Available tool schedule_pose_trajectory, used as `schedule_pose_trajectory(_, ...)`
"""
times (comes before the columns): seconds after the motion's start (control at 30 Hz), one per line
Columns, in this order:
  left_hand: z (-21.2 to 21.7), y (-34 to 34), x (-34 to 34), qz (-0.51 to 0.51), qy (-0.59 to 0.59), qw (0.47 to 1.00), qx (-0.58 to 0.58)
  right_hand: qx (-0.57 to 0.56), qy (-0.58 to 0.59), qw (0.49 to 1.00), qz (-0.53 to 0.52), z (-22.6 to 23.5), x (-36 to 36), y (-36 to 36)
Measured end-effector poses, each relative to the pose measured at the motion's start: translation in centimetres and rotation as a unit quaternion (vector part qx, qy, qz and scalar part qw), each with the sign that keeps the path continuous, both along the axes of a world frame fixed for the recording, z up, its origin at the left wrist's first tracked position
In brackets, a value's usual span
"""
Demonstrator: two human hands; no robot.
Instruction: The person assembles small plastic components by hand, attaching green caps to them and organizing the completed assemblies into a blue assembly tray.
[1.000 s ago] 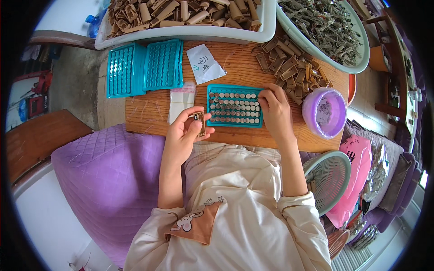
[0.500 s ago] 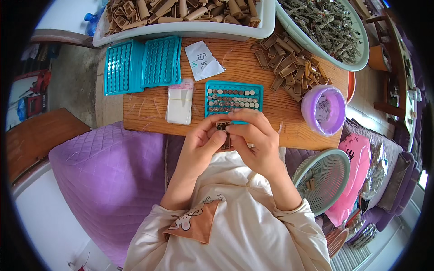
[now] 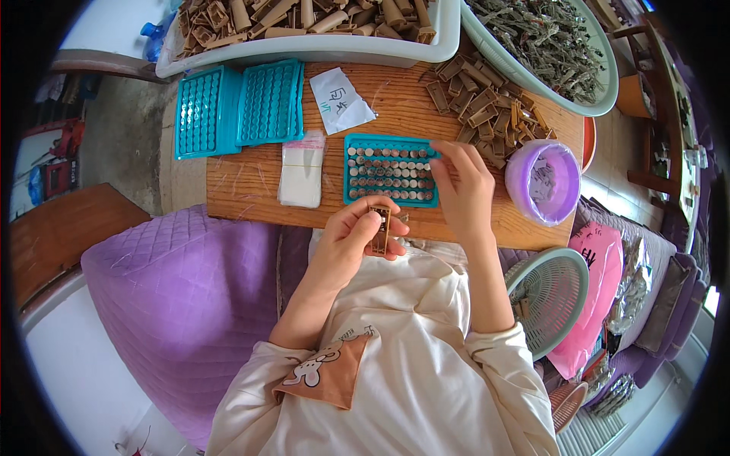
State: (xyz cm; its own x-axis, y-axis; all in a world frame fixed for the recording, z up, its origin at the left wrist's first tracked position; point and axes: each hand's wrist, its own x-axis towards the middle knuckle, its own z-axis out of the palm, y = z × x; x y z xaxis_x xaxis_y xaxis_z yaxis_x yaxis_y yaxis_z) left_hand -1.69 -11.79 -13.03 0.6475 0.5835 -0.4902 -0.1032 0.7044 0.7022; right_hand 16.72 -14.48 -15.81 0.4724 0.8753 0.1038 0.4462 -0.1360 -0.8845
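A narrow brown plastic casing with a hollow, dark inside is gripped in my left hand, just in front of the table edge. My left thumb presses on its face while the fingers wrap behind it. Beyond it lies a teal tray filled with rows of small round silvery button cells. Over the tray's right edge, my right hand reaches with thumb and index finger at the upper right cells, their tips slightly apart. No object shows between those tips.
Stacked teal trays and white plastic bags lie left, near a handwritten paper. Loose brown casings are heaped right, beside a purple bin. Behind stand a white tub of casings and a basket of metallic parts.
My right hand has left the casing and moved right and away from me to the teal tray. My left hand keeps the casing, now more exposed.
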Motion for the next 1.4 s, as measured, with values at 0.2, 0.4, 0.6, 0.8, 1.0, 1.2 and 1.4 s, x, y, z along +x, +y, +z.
schedule_pose_trajectory(0.2, -0.2, 0.4, -0.2, 0.019, -0.040, 0.998, -0.047, 0.004, -0.246, 0.968, 0.052, -2.3, 0.7, 1.7)
schedule_pose_trajectory(0.4, 0.0, 0.5, 0.0, 0.017, -0.044, 0.996, -0.077, -0.028, -0.231, 0.971, 0.048, -1.9, 0.8, 1.7)
schedule_pose_trajectory(0.6, 0.2, 0.6, 0.5, 0.001, -0.079, 0.994, -0.071, -0.038, -0.213, 0.976, 0.031, -1.7, 0.8, 1.1)
schedule_pose_trajectory(0.8, 0.0, 0.5, 0.7, 0.013, -0.060, 0.997, -0.052, -0.038, -0.212, 0.976, 0.042, -2.5, 1.0, 1.2)
schedule_pose_trajectory(1.0, 0.0, 0.4, 0.7, 0.001, -0.048, 0.997, -0.052, -0.022, -0.207, 0.976, 0.064, -2.0, 1.1, 1.4)
schedule_pose_trajectory(1.2, -0.1, 0.2, 1.0, -0.005, -0.017, 0.999, -0.040, -0.025, -0.219, 0.972, 0.075, -1.6, 1.3, 1.4)
schedule_pose_trajectory(1.4, 0.0, -0.3, 0.9, -0.017, -0.020, 1.000, 0.002, 0.067, -0.063, 0.995, 0.036, 3.4, -1.7, -1.5)
